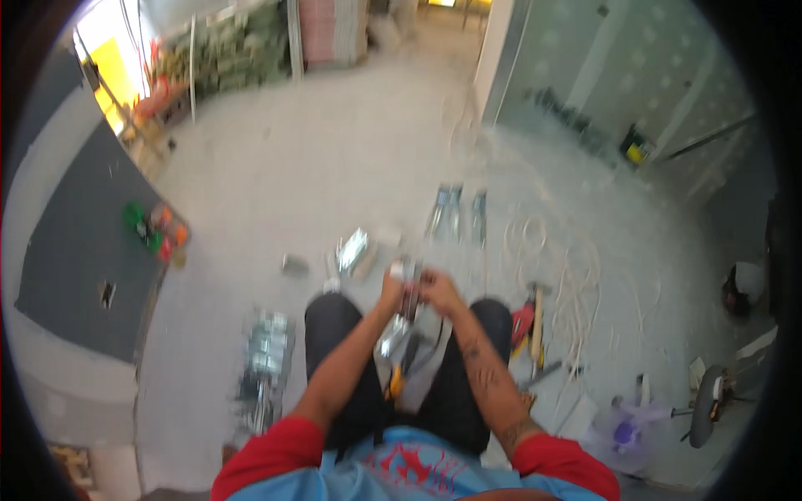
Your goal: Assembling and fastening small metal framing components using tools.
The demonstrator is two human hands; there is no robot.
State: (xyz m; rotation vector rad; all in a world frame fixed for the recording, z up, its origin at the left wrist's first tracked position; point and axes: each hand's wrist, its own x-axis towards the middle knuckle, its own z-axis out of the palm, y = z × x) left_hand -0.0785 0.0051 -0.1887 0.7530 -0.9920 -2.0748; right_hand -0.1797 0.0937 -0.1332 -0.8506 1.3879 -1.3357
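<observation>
I sit on a grey concrete floor with my knees up. My left hand (393,290) and my right hand (436,288) meet in front of my knees, both closed on a small shiny metal box (408,274). The picture is blurred, so the fingers' exact hold is unclear. A second shiny metal piece (391,341) lies between my legs, beside a tool with a yellow handle (396,382).
Several metal boxes (266,346) lie stacked at my left. More metal pieces (352,250) and strips (455,213) lie ahead. A hammer (537,321), red pliers (521,321) and white cable coils (576,284) are at my right. A dark panel (75,242) lies at far left.
</observation>
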